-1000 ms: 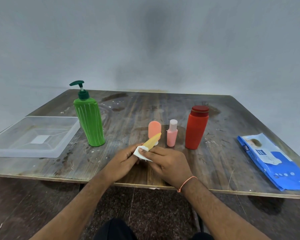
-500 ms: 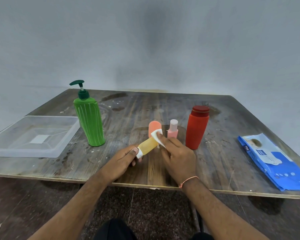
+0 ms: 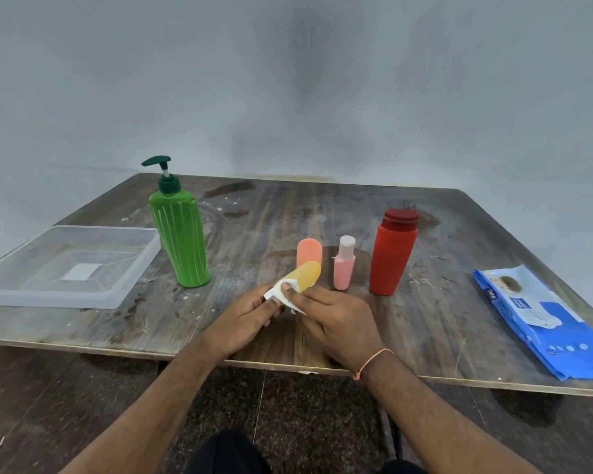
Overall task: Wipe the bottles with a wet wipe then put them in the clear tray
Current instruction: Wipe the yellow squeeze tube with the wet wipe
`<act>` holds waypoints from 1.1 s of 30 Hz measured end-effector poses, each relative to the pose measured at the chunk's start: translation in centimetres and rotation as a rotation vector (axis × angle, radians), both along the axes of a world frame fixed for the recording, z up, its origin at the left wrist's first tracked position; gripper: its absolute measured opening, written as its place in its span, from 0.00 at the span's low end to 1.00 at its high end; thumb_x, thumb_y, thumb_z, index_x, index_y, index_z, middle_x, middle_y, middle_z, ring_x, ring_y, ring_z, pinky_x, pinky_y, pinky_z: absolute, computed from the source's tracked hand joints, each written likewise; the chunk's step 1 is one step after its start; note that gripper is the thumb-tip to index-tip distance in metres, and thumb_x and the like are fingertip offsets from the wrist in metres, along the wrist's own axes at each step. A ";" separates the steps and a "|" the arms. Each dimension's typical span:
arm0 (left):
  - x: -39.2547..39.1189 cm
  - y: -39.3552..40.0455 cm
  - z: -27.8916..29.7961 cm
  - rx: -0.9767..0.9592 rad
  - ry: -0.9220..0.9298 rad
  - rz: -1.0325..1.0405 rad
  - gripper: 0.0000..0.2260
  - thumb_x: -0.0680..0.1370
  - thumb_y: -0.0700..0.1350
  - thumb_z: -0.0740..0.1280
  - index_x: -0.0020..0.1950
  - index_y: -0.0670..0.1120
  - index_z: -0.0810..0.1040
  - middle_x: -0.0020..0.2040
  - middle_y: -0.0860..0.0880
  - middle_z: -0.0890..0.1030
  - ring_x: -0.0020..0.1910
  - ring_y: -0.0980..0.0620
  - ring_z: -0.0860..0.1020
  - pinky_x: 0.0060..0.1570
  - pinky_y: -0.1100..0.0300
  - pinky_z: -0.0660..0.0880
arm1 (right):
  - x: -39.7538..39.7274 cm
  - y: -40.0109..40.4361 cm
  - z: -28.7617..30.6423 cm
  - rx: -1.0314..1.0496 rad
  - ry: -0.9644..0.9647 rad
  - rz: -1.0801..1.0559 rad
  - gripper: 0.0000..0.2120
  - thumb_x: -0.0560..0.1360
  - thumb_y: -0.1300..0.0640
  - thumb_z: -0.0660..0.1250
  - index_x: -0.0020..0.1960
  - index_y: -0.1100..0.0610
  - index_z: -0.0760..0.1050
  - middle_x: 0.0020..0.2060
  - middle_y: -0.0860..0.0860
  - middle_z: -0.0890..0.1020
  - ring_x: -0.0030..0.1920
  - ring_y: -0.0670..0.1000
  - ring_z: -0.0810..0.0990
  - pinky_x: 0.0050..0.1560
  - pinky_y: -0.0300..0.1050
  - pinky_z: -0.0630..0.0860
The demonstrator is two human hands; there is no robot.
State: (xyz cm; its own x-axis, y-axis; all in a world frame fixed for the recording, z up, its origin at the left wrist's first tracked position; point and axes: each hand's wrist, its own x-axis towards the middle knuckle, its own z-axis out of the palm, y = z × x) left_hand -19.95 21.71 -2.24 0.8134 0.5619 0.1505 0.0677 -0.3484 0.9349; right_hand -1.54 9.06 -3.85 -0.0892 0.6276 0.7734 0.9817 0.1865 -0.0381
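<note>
I see two hands wiping a small yellow bottle above the near edge of a worn wooden table.

My view shows the left hand (image 3: 250,316) gripping the yellow bottle (image 3: 305,277) by its near end, tilted up and away, while the right hand (image 3: 336,319) pinches a white wet wipe (image 3: 283,295) against it. Behind stand an orange bottle (image 3: 309,251), pink bottle (image 3: 344,268), red bottle (image 3: 392,254) and green pump bottle (image 3: 180,237). The clear tray (image 3: 124,289) sits far left, a blue wipes pack (image 3: 545,319) far right.
</note>
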 end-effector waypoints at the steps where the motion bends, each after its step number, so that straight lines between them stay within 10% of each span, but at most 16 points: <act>1: 0.0 -0.1 0.1 -0.001 -0.002 -0.003 0.17 0.83 0.54 0.60 0.68 0.51 0.79 0.41 0.60 0.80 0.43 0.59 0.76 0.44 0.63 0.75 | 0.0 0.0 0.0 -0.005 -0.008 0.000 0.22 0.84 0.56 0.69 0.77 0.46 0.76 0.54 0.44 0.85 0.43 0.53 0.84 0.36 0.54 0.81; 12: -0.5 -0.2 0.7 -0.064 -0.013 -0.070 0.14 0.86 0.55 0.57 0.53 0.49 0.79 0.41 0.53 0.73 0.41 0.55 0.71 0.45 0.61 0.70 | 0.3 -0.4 0.9 0.135 0.217 -0.304 0.23 0.81 0.55 0.72 0.75 0.48 0.79 0.48 0.44 0.85 0.36 0.51 0.79 0.33 0.47 0.76; 27: -0.4 -0.4 0.7 -0.148 -0.066 -0.011 0.15 0.83 0.53 0.57 0.49 0.45 0.77 0.38 0.57 0.75 0.39 0.58 0.72 0.42 0.64 0.73 | -0.1 0.0 -0.1 0.012 -0.038 0.063 0.22 0.84 0.55 0.70 0.78 0.47 0.76 0.65 0.44 0.85 0.47 0.53 0.87 0.39 0.54 0.83; 33: -0.5 -0.3 0.8 -0.174 -0.051 -0.009 0.16 0.84 0.57 0.57 0.49 0.49 0.78 0.39 0.53 0.73 0.39 0.54 0.71 0.45 0.59 0.71 | -0.4 -0.3 0.4 0.057 -0.020 -0.099 0.21 0.84 0.55 0.68 0.76 0.46 0.77 0.51 0.44 0.85 0.40 0.52 0.82 0.34 0.53 0.79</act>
State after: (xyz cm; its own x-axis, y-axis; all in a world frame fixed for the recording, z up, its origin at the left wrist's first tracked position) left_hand -20.44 21.44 -1.44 0.8121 0.5760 0.0930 0.0159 -0.1811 0.9833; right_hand -1.96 8.77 -3.42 -0.0450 0.5890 0.8069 0.9959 0.0900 -0.0102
